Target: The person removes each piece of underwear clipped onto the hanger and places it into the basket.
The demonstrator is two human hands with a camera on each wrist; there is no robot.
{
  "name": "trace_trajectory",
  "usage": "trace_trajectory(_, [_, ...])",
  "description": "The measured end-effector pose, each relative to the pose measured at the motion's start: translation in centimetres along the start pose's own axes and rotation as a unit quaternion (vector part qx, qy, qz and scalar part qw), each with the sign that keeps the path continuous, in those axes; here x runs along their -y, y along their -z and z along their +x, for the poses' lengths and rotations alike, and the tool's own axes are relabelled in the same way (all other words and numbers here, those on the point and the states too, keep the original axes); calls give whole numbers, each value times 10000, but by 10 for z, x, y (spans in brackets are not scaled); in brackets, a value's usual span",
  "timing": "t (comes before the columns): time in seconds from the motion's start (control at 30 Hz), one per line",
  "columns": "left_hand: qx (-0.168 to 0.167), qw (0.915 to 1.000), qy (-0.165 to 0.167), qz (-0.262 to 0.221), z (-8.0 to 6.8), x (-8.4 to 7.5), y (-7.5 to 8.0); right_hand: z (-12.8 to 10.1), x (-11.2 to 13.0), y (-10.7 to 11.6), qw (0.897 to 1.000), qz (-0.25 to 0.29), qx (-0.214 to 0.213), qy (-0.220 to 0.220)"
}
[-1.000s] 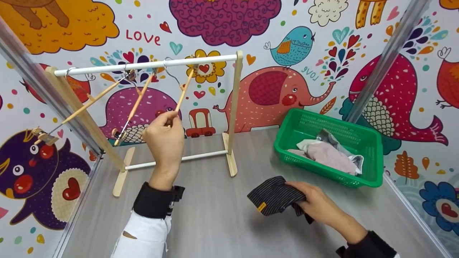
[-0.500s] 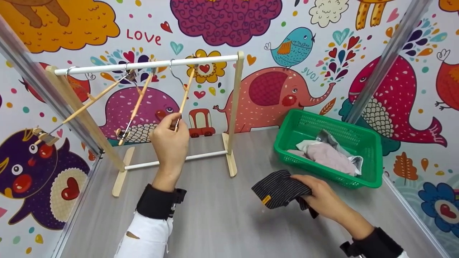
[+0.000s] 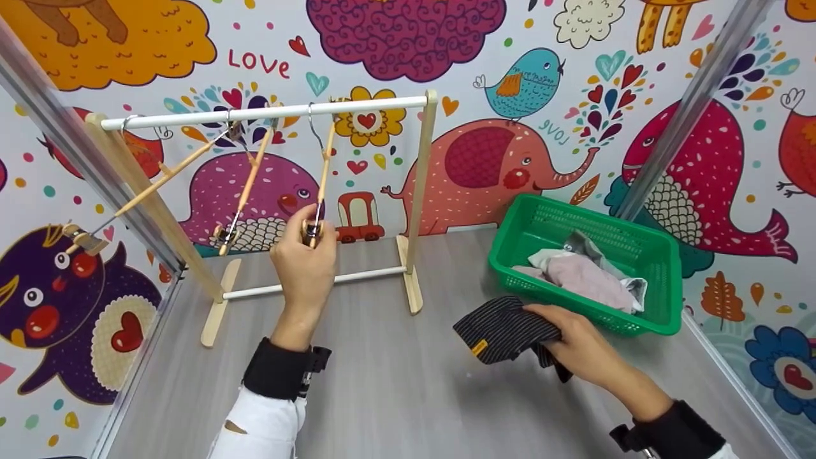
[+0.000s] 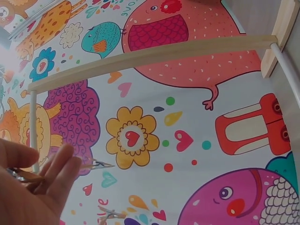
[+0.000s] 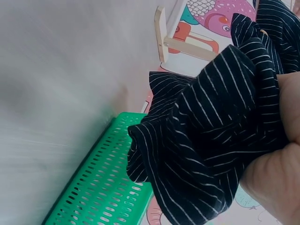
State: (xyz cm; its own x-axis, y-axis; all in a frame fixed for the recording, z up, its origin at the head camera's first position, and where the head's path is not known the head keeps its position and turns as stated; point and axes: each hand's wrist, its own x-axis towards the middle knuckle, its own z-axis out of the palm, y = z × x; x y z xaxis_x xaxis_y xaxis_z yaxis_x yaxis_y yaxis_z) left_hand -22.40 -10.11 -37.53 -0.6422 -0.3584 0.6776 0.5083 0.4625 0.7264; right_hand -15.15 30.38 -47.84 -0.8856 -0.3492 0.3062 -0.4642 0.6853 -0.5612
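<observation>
A small wooden rack with a white rail (image 3: 268,115) stands at the back left of the grey table. Three wooden hangers dangle from it. My left hand (image 3: 305,258) pinches the lower clip end of the rightmost hanger (image 3: 323,178); the left wrist view shows fingers (image 4: 51,180) closed on that clip. My right hand (image 3: 577,347) grips a bunched black pinstriped garment (image 3: 500,331) with a small yellow tag, held just above the table in front of the basket. The right wrist view is filled by this striped cloth (image 5: 220,122).
A green plastic basket (image 3: 637,322) at the right holds pink, white and grey clothes (image 3: 583,271). Two other hangers (image 3: 245,185) hang left of the held one. Metal frame posts (image 3: 688,108) and a cartoon-patterned wall enclose the table.
My left hand slid down the hanger to its clip end and swung it right, nearer upright. My right hand carried the striped garment up and toward the basket.
</observation>
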Motion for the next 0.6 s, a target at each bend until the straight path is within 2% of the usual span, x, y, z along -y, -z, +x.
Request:
trace_trajectory(0.2, [162, 9996, 98, -231, -9, 8, 2, 3, -2, 7, 9999, -67, -99, 49])
trace_trajectory(0.37, [255, 9986, 164, -425, -14, 13, 5, 5, -2, 14, 9999, 23, -66, -156])
trace_trajectory(0.6, [384, 9984, 298, -298, -22, 17, 10, 8, -2, 24, 9991, 113, 7, -400])
